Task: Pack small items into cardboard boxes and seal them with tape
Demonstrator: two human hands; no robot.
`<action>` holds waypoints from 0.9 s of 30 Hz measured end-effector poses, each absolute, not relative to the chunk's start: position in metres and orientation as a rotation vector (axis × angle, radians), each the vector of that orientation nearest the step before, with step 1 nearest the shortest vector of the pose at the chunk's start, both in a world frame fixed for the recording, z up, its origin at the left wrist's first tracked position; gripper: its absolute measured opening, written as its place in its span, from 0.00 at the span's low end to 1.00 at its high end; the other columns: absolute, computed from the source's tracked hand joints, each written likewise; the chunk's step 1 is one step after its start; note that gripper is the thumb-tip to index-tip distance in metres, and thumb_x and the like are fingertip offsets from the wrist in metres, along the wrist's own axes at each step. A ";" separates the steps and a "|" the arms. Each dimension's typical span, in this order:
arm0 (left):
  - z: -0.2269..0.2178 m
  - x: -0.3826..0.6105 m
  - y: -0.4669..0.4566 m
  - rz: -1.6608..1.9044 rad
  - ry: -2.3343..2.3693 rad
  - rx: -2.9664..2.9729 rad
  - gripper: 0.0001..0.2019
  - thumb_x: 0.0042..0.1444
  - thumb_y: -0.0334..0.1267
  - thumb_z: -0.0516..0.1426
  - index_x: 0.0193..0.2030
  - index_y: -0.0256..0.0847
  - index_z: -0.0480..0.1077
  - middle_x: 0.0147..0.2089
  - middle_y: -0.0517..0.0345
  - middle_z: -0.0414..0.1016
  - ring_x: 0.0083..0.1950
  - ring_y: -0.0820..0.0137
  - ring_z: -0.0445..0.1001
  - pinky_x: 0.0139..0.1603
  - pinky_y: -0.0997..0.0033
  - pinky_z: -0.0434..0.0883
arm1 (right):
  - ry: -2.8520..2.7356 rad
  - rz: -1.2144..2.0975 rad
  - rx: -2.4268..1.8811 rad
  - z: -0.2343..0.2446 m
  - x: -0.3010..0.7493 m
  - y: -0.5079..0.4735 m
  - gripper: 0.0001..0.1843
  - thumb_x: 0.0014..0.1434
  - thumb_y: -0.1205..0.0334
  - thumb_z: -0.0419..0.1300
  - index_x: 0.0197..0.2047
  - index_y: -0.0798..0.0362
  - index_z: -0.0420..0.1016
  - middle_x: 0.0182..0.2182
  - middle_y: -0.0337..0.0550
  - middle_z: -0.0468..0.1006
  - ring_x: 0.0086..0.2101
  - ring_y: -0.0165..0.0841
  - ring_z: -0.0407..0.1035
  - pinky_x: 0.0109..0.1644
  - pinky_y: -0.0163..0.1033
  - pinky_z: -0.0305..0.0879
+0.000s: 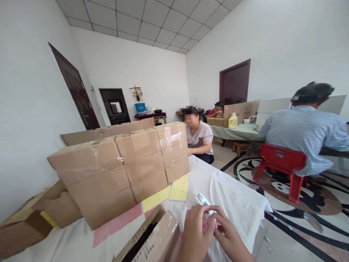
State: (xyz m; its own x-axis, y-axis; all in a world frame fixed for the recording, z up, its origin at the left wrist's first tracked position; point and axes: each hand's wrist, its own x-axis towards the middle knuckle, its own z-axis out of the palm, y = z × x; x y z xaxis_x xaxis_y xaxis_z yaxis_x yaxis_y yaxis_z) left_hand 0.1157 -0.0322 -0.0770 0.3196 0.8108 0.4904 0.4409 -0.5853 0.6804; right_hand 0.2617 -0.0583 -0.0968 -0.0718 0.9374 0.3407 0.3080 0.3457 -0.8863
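Note:
My left hand [195, 227] and my right hand [227, 229] meet above the front of the cloth-covered table [223, 189]. The fingers of both are curled and pressed together; whatever lies between them is hidden. Just beyond my fingertips shows a small white item with a greenish printed label [201, 199]; its lower part is covered by my hands, and I cannot tell whether they grip it. Beside my left wrist stands an open cardboard box [160, 238] with a dark inside.
Stacked taped cartons [147, 163] form a wall on the left of the table. Yellow sheets [179, 188] lie at its foot. An opened carton [24, 229] is far left. One person [201, 136] sits across; another [302, 127] sits on a red chair [283, 160] to the right.

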 end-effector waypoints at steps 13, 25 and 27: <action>-0.048 0.055 -0.116 1.386 1.462 2.674 0.13 0.69 0.33 0.49 0.38 0.44 0.74 0.37 0.58 0.77 0.38 0.67 0.74 0.38 0.65 0.67 | -1.749 0.760 -0.922 -0.088 0.215 -0.094 0.14 0.69 0.54 0.53 0.38 0.51 0.75 0.52 0.54 0.72 0.55 0.43 0.68 0.52 0.43 0.69; -0.015 0.015 -0.152 1.377 1.363 3.179 0.07 0.65 0.26 0.56 0.43 0.41 0.73 0.35 0.60 0.77 0.34 0.72 0.75 0.38 0.66 0.65 | -1.713 0.822 -0.763 -0.060 0.192 -0.114 0.10 0.67 0.55 0.60 0.39 0.49 0.82 0.34 0.43 0.79 0.34 0.34 0.72 0.40 0.36 0.67; -0.008 0.008 -0.155 1.352 1.362 3.256 0.07 0.64 0.25 0.57 0.44 0.40 0.72 0.35 0.60 0.78 0.34 0.72 0.75 0.37 0.66 0.66 | -1.694 0.845 -0.756 -0.053 0.187 -0.114 0.10 0.66 0.55 0.62 0.40 0.49 0.83 0.31 0.41 0.79 0.31 0.32 0.71 0.37 0.35 0.66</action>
State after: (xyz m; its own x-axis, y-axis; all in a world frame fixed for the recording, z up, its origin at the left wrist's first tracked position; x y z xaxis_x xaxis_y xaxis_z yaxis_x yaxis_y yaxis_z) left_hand 0.0083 -0.1548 -0.0085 0.5348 0.3469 0.7705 0.7730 -0.5691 -0.2803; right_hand 0.1870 -0.1136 -0.0533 -0.2516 0.8171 0.5186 0.0769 0.5511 -0.8309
